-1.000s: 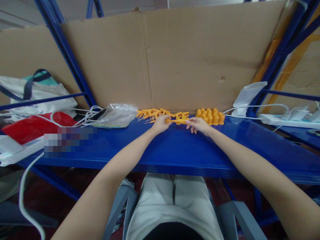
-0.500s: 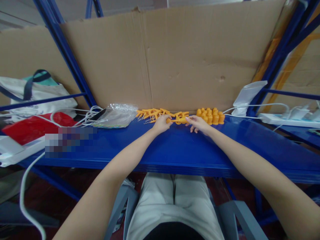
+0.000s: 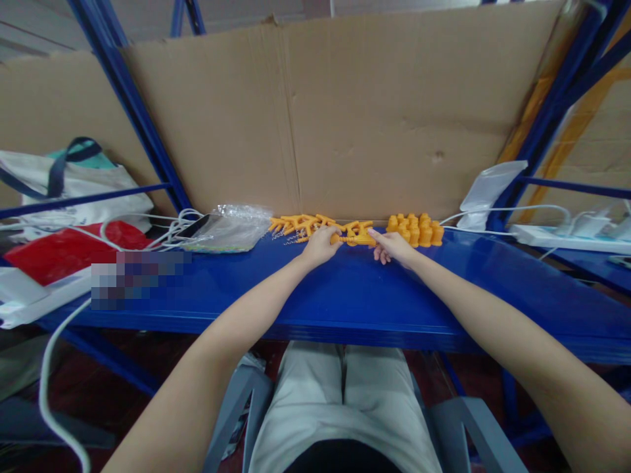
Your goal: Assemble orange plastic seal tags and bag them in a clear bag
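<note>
Both my hands reach to the back of the blue shelf. My left hand is closed around one end of a small orange plastic piece. My right hand pinches the other end of that piece with thumb and forefinger. Behind my left hand lies a heap of orange branched parts. To the right of my right hand stands a cluster of orange knob-shaped parts.
A cardboard sheet backs the shelf. A clear plastic bag and a phone with white cables lie to the left, with a red bag and a tote beyond. A white power strip is at the right.
Both hands have shifted slightly towards the back of the shelf with the orange piece; the piece now sits against the pile of parts.
</note>
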The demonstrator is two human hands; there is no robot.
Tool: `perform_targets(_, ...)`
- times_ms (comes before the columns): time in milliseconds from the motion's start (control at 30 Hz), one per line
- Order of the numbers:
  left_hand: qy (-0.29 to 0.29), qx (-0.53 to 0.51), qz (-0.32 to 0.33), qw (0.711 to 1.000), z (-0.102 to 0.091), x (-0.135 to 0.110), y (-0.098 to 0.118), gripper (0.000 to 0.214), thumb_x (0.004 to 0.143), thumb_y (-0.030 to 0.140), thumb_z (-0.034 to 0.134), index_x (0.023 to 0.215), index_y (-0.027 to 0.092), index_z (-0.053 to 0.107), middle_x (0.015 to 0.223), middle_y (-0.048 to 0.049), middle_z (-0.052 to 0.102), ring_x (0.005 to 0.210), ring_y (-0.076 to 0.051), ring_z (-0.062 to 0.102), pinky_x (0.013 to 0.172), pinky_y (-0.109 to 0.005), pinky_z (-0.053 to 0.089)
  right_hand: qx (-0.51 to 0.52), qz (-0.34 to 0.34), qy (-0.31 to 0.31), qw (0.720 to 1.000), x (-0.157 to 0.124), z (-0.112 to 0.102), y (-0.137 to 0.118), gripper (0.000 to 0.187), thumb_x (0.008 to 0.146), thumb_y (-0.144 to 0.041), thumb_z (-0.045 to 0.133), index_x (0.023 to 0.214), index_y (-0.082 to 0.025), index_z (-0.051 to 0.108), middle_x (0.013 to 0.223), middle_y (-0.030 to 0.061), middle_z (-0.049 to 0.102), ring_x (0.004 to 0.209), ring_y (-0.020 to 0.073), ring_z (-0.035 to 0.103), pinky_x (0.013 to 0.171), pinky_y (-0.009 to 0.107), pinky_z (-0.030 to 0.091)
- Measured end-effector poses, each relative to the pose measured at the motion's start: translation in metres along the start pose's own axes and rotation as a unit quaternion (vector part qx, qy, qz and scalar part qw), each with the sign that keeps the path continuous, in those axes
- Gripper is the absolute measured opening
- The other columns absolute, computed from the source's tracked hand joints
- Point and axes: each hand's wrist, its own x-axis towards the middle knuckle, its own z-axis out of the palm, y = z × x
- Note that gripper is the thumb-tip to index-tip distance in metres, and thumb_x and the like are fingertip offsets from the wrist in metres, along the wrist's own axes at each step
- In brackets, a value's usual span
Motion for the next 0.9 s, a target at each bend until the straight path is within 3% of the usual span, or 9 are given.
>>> perform_targets(433,-0.009,0.003,-0.004,1.0,-0.0023,-0.0005,0.0028,0.02,0.079,0.014,0.065,0.099,0.015,0.068,0.105,-0.0094,0.071,0.104,-0.022,0.062,0.098,-0.038,0.046,-0.022,0.03,0.012,0.999,0.0004,0.0001,-0.0013,0.061,0.095,-0.06,0.038,0.062,-0.013,0.06,0.037,0.0035,0.052,0.028,0.0067,0.042,0.029,0.017,0.028)
perform_targets(667,-0.002,0.001,-0.016,1.0,-0.0005,0.002,0.0,0.018,0.078,0.015,0.065,0.096,0.017,0.068,0.104,-0.0068,0.072,0.102,-0.023,0.063,0.096,-0.039,0.048,-0.01,0.035,-0.003,0.999,0.0029,-0.0024,0.0,0.074,0.09,-0.073,0.025,0.087,-0.012,0.066,0.052,0.0102,0.065,0.03,0.0081,0.045,0.029,0.019,0.03)
perform_targets(767,-0.003,0.0,-0.03,1.0,-0.0031,0.0036,-0.0017,0.019,0.078,0.014,0.065,0.096,0.016,0.068,0.104,-0.0078,0.072,0.102,-0.023,0.064,0.095,-0.039,0.048,0.014,0.049,0.008,0.999,0.0045,-0.002,0.0007,0.061,0.096,-0.063,0.029,0.096,-0.012,0.063,0.052,0.0077,0.065,0.03,0.0082,0.045,0.03,0.018,0.03)
perform_targets(900,-0.005,-0.008,-0.046,0.999,-0.0094,0.0065,-0.0065,0.019,0.077,0.013,0.065,0.095,0.015,0.068,0.101,-0.0091,0.072,0.099,-0.024,0.065,0.093,-0.04,0.05,-0.015,0.058,0.015,0.998,0.0043,-0.0032,0.0013,0.03,0.1,-0.035,0.042,0.093,-0.012,0.06,0.05,0.0009,0.062,0.031,0.0071,0.046,0.032,0.017,0.031)
